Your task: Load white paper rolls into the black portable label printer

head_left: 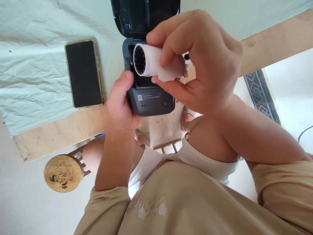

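Observation:
A small dark label printer point(151, 102) is gripped along its left side by my left hand point(122, 101), thumb near the rim of its open bay. Its glossy black lid point(146, 18) stands raised at the far side. Between the thumb and fingers of my right hand point(198, 58) is a white paper roll point(156, 60) with a dark ribbed core, held over the bay. The roll's loose end looks torn and points right. The roll and my right hand hide part of the bay.
Left of the printer, a smartphone point(84, 73) with a dark screen lies on the pale green cloth point(44, 68). The table's wooden edge point(61, 130) runs along the near side. Below it is a round wooden stool point(63, 173) with a panda picture.

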Demonstrator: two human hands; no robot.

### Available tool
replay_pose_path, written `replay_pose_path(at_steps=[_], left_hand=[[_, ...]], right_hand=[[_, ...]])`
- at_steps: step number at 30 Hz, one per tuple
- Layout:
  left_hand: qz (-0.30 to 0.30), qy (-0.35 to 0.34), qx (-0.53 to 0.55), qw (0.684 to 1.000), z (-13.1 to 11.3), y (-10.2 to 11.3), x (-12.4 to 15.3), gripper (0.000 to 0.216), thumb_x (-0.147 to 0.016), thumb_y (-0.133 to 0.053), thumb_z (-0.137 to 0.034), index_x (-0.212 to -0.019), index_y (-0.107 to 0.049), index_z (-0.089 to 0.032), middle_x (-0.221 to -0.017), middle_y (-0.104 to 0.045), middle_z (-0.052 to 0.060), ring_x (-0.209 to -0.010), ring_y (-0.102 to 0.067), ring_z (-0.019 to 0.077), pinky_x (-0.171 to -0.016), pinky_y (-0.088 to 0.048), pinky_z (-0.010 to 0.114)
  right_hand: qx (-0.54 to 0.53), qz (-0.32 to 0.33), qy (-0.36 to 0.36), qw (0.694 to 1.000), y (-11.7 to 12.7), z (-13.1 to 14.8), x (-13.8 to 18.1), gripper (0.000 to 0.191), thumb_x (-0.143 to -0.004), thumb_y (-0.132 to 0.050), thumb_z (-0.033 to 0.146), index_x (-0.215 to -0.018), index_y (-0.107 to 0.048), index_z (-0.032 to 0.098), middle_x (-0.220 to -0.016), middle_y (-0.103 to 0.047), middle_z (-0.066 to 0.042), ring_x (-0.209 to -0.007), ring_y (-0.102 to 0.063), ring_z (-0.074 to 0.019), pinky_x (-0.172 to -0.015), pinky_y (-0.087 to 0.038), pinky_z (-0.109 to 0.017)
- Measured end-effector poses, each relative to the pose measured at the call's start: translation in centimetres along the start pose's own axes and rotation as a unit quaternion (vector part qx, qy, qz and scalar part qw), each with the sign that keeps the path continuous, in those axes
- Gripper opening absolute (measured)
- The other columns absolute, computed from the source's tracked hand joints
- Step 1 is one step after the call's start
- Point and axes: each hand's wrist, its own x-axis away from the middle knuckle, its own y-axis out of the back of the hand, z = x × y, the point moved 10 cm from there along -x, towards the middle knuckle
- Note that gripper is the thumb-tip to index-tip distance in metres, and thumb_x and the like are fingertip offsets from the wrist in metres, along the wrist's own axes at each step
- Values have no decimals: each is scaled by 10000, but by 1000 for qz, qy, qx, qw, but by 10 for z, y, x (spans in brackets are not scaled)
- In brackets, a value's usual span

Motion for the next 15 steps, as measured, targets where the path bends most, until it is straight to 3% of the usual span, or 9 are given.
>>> replay_pose_path(at_steps=[2, 4, 10, 13, 15], left_hand=[[-4, -7, 4, 1000, 1, 5, 0, 300, -1000, -480, -386, -1005, -647, -138, -1022, -738, 16, -1314, -659, 225, -1304, -343, 411], [8, -13, 6, 1000, 0, 2, 2, 287, -985, -498, -393, -989, -645, -146, -1004, -735, 17, -1293, -662, 213, -1309, -333, 398], [35, 8, 31, 999, 0, -14, 6, 379, -1051, -406, -369, -972, -701, -144, -978, -761, 23, -1060, -706, 140, -1189, -450, 276], [26, 6, 25, 999, -3, -13, 6, 411, -1045, -433, -448, -934, -716, -171, -928, -761, 35, -1078, -693, 159, -1126, -483, 254], [21, 12, 20, 1000, -4, -11, 6, 379, -1004, -506, -501, -878, -701, -201, -875, -749, 36, -1113, -688, 189, -1117, -488, 269]], right_hand=[[51, -81, 67, 993, 14, 15, 1, 223, -1012, -424, 217, -939, -617, 133, -1062, -672, -30, -1069, -630, -59, -984, -545, -212], [79, -105, 83, 988, 15, 18, 3, 256, -1013, -402, 182, -927, -638, 134, -1048, -666, -30, -1030, -621, -39, -947, -527, -196], [105, -60, 60, 991, 4, 12, 3, 335, -1022, -449, 272, -866, -725, 163, -1051, -703, -7, -972, -646, -65, -874, -494, -245], [134, -75, 42, 987, 9, 18, 4, 381, -1019, -426, 333, -830, -723, 188, -969, -712, 2, -943, -638, -99, -900, -472, -297], [147, -35, 36, 988, 1, 21, 4, 428, -1020, -372, 334, -795, -712, 206, -952, -716, 15, -906, -605, -105, -877, -444, -319]])
